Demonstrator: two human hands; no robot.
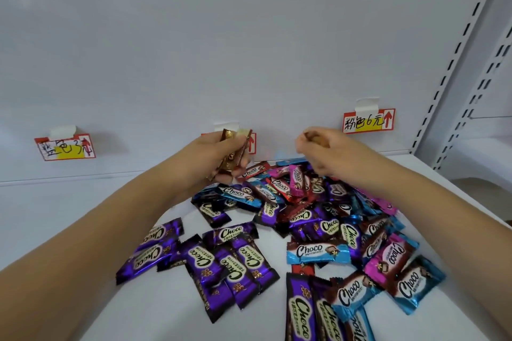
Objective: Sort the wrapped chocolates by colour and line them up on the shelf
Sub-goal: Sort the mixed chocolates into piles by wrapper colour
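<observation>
Far left on the back wall a red-framed price tag (65, 147) with handwriting and a yellow patch is taped up, just above the white shelf (69, 202). A bit further in, a loose bunch of purple chocolates (194, 255) is spread on the shelf, most of them lying flat and overlapping each other.

Above those, the left hand (219, 155) is raised off the shelf and curled round a few gold-brown chocolates (234, 151), which are pinched between thumb and fingers and stick up past the knuckles. A second red tag (251, 142) is mostly hidden behind that hand.

In the middle and to the right the big mixed pile (318, 210) is heaped against the back wall: purple, blue, red and pink wrappers all jumbled, "Choco" printed on them. Nothing is lined up yet. A blue chocolate (318, 253) is seen flat near the front of the pile, and a pink one (388, 257) further right.

The right hand (324, 151) is held over the back of the pile, fingers curled in; something brownish is glimpsed at the fingertips, but whether anything is really gripped can't be told.

Right of it a third tag (368, 122) with a red arrow is taped to the wall, and the slotted shelf upright (457, 63) is seen at the far right
</observation>
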